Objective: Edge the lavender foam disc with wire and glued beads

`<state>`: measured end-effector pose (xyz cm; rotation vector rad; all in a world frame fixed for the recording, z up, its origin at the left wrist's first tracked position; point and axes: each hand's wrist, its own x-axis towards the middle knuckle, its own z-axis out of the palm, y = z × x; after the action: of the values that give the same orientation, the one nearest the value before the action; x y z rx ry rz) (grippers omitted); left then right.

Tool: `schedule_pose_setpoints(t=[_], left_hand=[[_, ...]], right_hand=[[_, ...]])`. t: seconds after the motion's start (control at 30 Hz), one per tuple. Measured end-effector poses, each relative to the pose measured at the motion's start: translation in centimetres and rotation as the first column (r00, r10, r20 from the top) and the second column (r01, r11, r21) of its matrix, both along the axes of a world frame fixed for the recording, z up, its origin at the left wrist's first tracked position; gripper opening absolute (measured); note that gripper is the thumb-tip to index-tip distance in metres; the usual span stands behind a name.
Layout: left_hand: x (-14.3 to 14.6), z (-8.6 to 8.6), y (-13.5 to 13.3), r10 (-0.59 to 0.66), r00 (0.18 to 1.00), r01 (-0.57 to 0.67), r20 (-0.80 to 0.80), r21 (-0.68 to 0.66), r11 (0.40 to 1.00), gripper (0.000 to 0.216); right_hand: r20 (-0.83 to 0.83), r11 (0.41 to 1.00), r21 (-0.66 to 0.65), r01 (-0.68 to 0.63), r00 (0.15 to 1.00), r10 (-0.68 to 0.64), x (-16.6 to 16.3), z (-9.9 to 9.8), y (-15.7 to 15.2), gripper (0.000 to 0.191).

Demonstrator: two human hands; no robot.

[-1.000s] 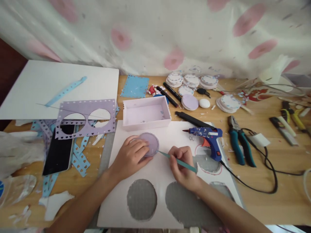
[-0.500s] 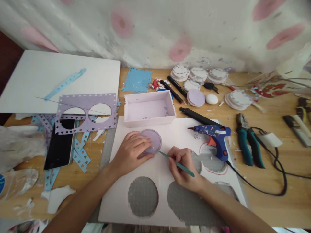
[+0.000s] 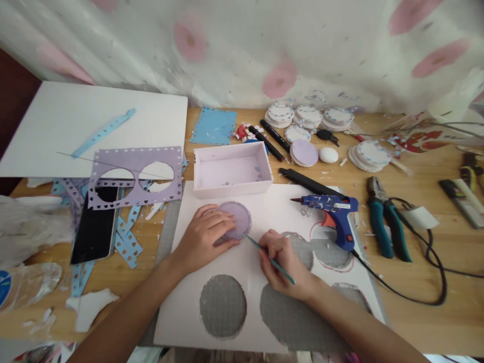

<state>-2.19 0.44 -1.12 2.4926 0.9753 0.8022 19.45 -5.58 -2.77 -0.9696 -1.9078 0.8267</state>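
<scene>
A round lilac disc [image 3: 242, 218] with a raised rim lies on the white foam board [image 3: 189, 322]. My left hand [image 3: 207, 234] holds it down, fingers over its left part and thumb along the lower edge, so that side is hidden. In my right hand [image 3: 282, 262] is a pair of slim teal tweezers [image 3: 282, 270], pinched between thumb and fingers. Their tip meets the lower right rim of the disc. Just behind the disc stands an open pale lilac box [image 3: 232, 190].
A blue hot glue gun [image 3: 328, 202] rests right of my hands, with teal-handled pliers [image 3: 381, 222] beyond it. Decorated white discs [image 3: 338, 118] line the back. At left are a phone [image 3: 94, 232], a lilac sheet with two round holes [image 3: 136, 159] and blue paper scraps [image 3: 128, 242].
My right hand has turned slightly, and the rear end of the tweezers has swung down and to the left. The tip stays at the disc's rim. My left hand keeps its place.
</scene>
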Motion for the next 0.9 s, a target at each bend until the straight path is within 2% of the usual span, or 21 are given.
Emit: schedule_pose_setpoints(t=[0.23,0.47,0.63,0.9], left_hand=[[-0.03,-0.11,0.08,-0.005,1.000,0.005,0.007,-0.005,1.000,0.018],[-0.01,-0.02,0.07,-0.004,1.000,0.004,0.003,-0.007,1.000,0.018],[0.00,-0.04,0.05,0.001,1.000,-0.001,0.005,-0.009,1.000,0.018],[-0.01,-0.02,0.13,-0.009,1.000,0.009,0.005,-0.010,1.000,0.018]], right_hand=[[-0.002,1.000,-0.007,-0.010,1.000,0.010,-0.03,0.15,-0.04,0.029],[-0.048,0.999,0.017,0.041,0.998,-0.040,-0.09,0.33,-0.09,0.027],[-0.010,0.999,0.052,0.016,1.000,-0.015,-0.09,0.50,-0.12,0.029],[0.048,1.000,0.023,-0.018,0.999,0.017,-0.11,0.36,-0.19,0.029]])
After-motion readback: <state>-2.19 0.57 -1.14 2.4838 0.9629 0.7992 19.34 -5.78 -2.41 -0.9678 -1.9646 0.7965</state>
